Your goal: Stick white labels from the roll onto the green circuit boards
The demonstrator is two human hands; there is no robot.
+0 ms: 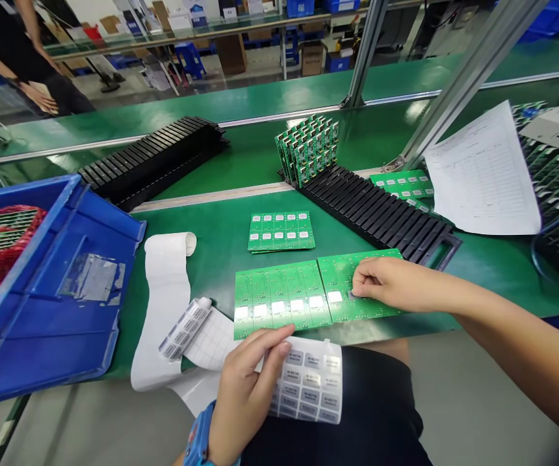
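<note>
Two green circuit board panels (298,288) lie side by side at the near edge of the green bench, several white labels stuck along them. My right hand (388,281) pinches a small label down onto the right panel. Near my lap, my left hand (247,382) grips a sheet of grey printed labels (311,388); its white backing strip (167,291) curls away to the left. A blue watch sits on the left wrist.
A labelled panel (282,231) lies further back. A black slotted rack (381,213) holds upright boards (308,149); another black rack (153,158) lies at left. A blue bin (56,291) stands at left, paper sheets (483,175) at right. Another person's hand (41,97) is far left.
</note>
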